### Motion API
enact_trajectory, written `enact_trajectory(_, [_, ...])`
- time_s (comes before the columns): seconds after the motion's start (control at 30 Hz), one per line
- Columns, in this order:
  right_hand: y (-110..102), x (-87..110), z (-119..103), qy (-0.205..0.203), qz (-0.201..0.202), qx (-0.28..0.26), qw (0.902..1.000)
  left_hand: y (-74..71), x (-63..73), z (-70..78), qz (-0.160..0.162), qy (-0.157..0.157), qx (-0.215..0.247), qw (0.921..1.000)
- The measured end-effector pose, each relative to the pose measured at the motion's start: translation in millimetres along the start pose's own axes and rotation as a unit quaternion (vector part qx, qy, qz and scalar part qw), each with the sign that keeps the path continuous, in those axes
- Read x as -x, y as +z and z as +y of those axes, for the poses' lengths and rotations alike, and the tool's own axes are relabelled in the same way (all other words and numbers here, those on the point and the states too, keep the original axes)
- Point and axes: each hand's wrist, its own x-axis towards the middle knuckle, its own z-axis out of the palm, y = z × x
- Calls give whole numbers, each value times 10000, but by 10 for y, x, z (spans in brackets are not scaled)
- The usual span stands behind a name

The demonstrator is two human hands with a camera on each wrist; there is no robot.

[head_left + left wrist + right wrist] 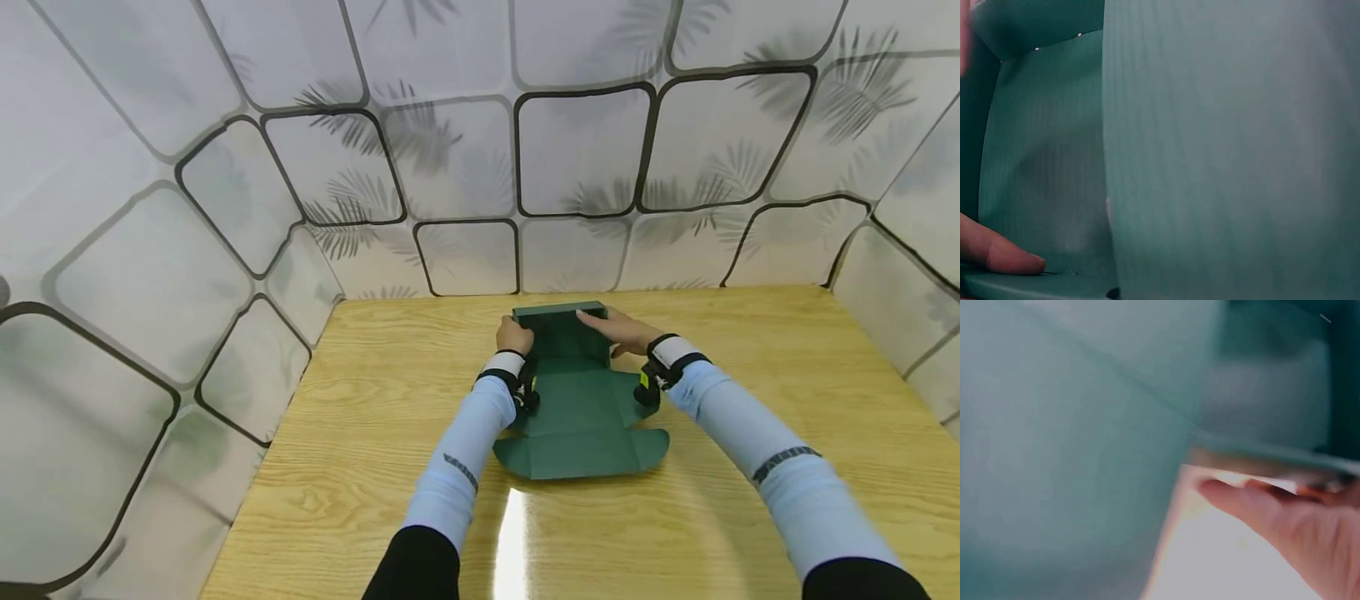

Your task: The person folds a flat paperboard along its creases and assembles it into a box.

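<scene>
A dark green cardboard box (pixel 577 400), partly folded, lies on the table in the head view. Its far end has raised walls, while the near lid part spreads flat with rounded flaps. My left hand (pixel 515 335) grips the left wall at the far end; in the left wrist view its thumb (pixel 1013 257) lies on the inner side. At the far right corner is my right hand (pixel 628 331), fingers extended over the wall's top. The right wrist view is blurred and shows this hand beside the outer face of the wall (pixel 1260 461).
The wooden table (pixel 390 417) carries the box near its far edge. A patterned cloth (pixel 465 167) hangs behind the table and along its sides. Side flaps (pixel 652 450) of the box stick out towards the right forearm.
</scene>
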Motion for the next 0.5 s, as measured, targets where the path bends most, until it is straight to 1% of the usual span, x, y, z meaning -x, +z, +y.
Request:
enact_trajectory(0.03, [-34,26,-10,100,-404,-314,9986,24,-24,-36,-29,50,-38,10000])
enact_trajectory(0.07, [-57,44,-13,176,-640,-549,9963,51,-54,-77,-47,126,-84,9999])
enact_trajectory(0.13, [-73,76,-16,235,-902,-1091,9896,58,-57,-126,-59,348,-149,9993])
enact_trajectory(0.17, [-69,90,-16,224,-949,-1303,9867,30,-26,-134,-39,500,-138,9986])
enact_trajectory(0.2, [-61,101,-14,235,-928,-1424,9852,-38,43,-114,-56,656,-108,9978])
enact_trajectory(0.27, [-36,118,-9,277,-825,-1487,9850,-284,285,13,-267,911,-2,9955])
enact_trajectory(0.3, [-23,128,-1,301,-796,-1477,9854,-456,473,117,-389,1026,64,9939])
enact_trajectory(0.33, [-13,139,5,328,-784,-1376,9868,-642,670,219,-527,1215,150,9911])
enact_trajectory(0.37, [-4,154,7,362,-771,-1273,9882,-878,918,377,-787,1230,260,9889])
enact_trajectory(0.4, [3,169,6,392,-781,-1154,9895,-1142,1193,569,-1115,1169,391,9861])
enact_trajectory(0.43, [11,185,1,424,-782,-1074,9902,-1432,1501,782,-1438,1119,543,9818])
enact_trajectory(0.5, [23,217,-7,396,-821,-940,9914,-1899,1997,1118,-2063,883,760,9715])
